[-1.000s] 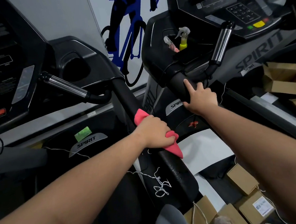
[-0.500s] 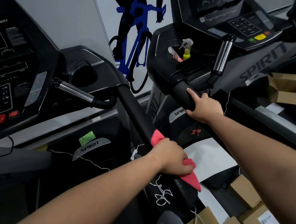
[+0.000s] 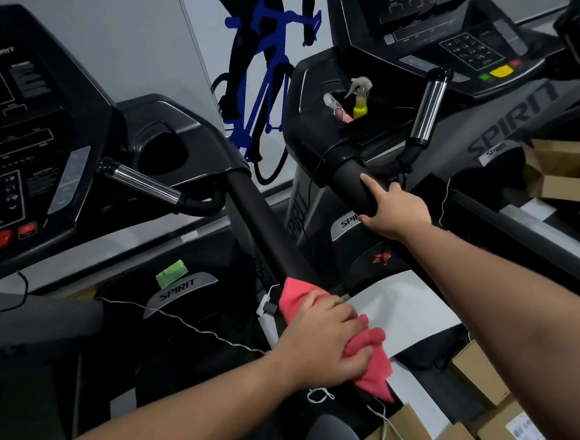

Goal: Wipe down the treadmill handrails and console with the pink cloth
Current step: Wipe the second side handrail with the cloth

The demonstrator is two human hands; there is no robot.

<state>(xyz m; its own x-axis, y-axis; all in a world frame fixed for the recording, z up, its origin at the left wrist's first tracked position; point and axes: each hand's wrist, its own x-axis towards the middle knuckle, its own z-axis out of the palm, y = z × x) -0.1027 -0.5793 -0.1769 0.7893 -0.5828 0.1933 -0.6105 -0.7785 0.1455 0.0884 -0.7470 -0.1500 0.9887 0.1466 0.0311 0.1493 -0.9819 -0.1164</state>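
Two dark treadmills fill the frame side by side. The first console (image 3: pixel 18 135) is seen at the upper left and the second console (image 3: pixel 440 37) at the upper right; between them, on the wall, a blue cyclist graphic (image 3: pixel 265 84) is shown.

A padded handrail (image 3: pixel 265 228) of the left machine is laid diagonally across the middle of the frame, its long axis running from the console housing at upper centre down towards lower centre. A second handrail (image 3: pixel 354 184), on the right machine, is set on a similar slant, just right of centre. Cardboard boxes (image 3: pixel 481 371) are stacked at the lower right and the right edge.

The left hand (image 3: pixel 324 341) is closed over the pink cloth (image 3: pixel 371 368) and pressed onto the lower part of the padded handrail, below centre. The cloth is draped over the rail with its long axis following the rail: one bunched end points up and left beyond the knuckles, and a pointed tail hangs down and right past the fingers.

The right hand (image 3: pixel 394 212) is wrapped round the second handrail, with the index finger stretched along it towards the upper left.

Two spray bottles (image 3: pixel 359 101) are stood in a recess of the right machine, nozzles up.
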